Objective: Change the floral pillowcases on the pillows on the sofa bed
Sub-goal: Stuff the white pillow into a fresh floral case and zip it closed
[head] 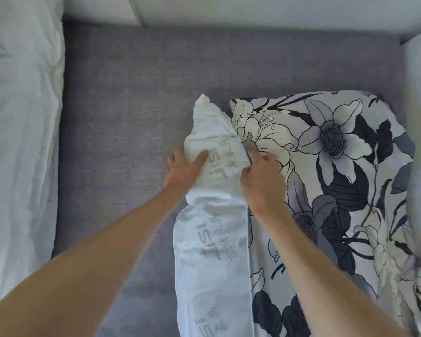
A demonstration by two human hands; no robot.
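My left hand (pixel 184 170) grips the bare pillow (pixel 212 215); my right hand (pixel 261 182) pinches the floral pillowcase (pixel 326 166) edge. Next, pull apart.

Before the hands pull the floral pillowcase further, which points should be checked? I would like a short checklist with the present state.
1. Left hand holds the white pillow: ok.
2. Right hand grips the open edge of the floral pillowcase: ok.
3. Pillow end out of the case: ok, partly exposed.
4. Room on the grey sofa bed to the left: ok.
5. Far end of the pillow free inside the case: cannot tell.
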